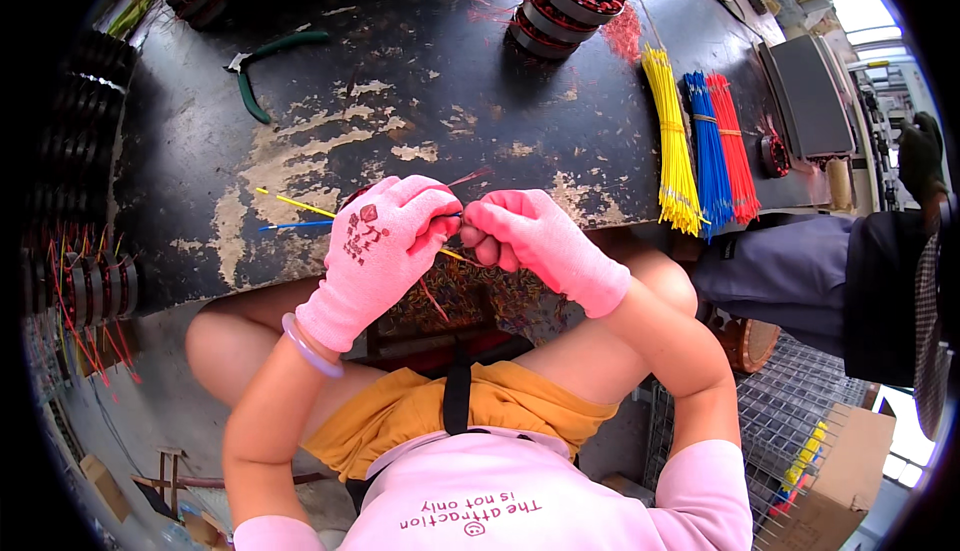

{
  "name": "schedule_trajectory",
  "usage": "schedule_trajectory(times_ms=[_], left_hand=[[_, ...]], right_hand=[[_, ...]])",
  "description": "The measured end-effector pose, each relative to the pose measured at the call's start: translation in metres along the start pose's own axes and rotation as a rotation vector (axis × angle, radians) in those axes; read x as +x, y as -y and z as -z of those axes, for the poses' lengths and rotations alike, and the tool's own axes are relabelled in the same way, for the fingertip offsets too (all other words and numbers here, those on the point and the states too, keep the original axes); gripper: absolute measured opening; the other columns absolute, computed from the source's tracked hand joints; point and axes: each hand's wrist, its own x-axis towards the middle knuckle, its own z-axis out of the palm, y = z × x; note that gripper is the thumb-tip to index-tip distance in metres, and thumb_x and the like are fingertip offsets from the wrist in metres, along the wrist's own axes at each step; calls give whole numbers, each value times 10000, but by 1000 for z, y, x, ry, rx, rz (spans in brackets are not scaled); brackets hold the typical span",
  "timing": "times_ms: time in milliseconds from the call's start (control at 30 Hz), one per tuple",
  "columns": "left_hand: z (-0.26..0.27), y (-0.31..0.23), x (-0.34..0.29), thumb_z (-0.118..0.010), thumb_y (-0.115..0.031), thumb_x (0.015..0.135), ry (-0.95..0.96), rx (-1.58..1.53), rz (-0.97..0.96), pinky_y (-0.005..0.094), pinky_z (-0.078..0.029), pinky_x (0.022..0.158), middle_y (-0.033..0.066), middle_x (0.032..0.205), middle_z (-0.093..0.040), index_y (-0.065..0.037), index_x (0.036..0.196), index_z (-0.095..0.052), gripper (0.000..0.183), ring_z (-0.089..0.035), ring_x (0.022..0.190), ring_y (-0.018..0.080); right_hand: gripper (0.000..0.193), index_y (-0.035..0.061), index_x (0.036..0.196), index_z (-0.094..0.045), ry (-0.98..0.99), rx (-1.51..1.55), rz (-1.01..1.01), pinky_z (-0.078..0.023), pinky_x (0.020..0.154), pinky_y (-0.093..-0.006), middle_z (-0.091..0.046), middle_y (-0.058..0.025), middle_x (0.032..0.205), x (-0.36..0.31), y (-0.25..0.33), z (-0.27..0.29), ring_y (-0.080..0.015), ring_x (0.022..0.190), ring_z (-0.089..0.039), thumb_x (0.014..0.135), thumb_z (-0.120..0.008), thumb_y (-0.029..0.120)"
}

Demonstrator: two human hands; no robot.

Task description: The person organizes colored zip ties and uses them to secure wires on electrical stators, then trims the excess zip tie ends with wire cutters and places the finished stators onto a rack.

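Both my hands wear pink gloves and meet over the table's front edge. My left hand (385, 246) is closed, with a yellow wire (290, 201) and a blue wire (300, 225) sticking out past its outer side. A dark, reddish edge of something shows beside its knuckles, mostly covered by the glove. My right hand (540, 241) pinches a wire end against the left fingertips; the exact grip is partly hidden. Thin red strands (473, 177) poke up between the hands, and a short yellow piece (456, 255) shows below them.
Green-handled cutters (252, 76) lie far left on the worn black table (420, 101). Stacked motor stators (560, 16) stand at the back. Bundled yellow wires (668, 141), blue wires (706, 146) and red wires (735, 146) lie right. More stators (95, 286) line the left; another person's leg (780, 261) is right.
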Motion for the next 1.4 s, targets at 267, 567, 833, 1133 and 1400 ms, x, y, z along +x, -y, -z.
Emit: schedule_trajectory(times_ms=[267,567,833,1133,1400], left_hand=[[0,1,-1,-733,-55,820,10,4,10,383,-542,796,59,1028,-710,-74,974,-694,160,-673,927,295],[2,1,0,-734,-101,820,1,-1,-10,388,-554,769,37,979,-698,-99,938,-695,124,-666,882,279],[-3,-2,1,-752,-138,840,-14,45,-14,393,-553,771,42,966,-691,-99,937,-697,118,-664,884,280],[34,-21,3,-679,-34,868,45,22,57,392,-531,913,109,1149,-694,-49,1073,-705,207,-666,1044,317],[12,-2,7,-603,-83,965,-23,244,-59,448,-452,1046,128,1250,-658,-54,1260,-648,299,-599,1174,352]], right_hand=[[140,132,1011,-701,-303,-1467,964,-511,642,-349,-648,-55,860,-3,6,1,-278,782,-655,878,-718,172],[288,101,1043,-701,-381,-854,472,-531,694,-329,-697,-34,930,-16,10,-3,-176,758,-667,850,-786,297],[208,155,786,-603,-565,-1507,904,-500,672,-384,-558,-16,777,-9,-11,8,-210,788,-627,859,-748,285],[300,-5,922,-700,-110,-308,294,-504,636,-313,-673,-109,749,17,-11,4,-142,680,-639,928,-739,293],[356,6,925,-708,-245,-636,315,-539,677,-358,-716,-117,777,3,5,9,-199,739,-714,929,-717,362]])
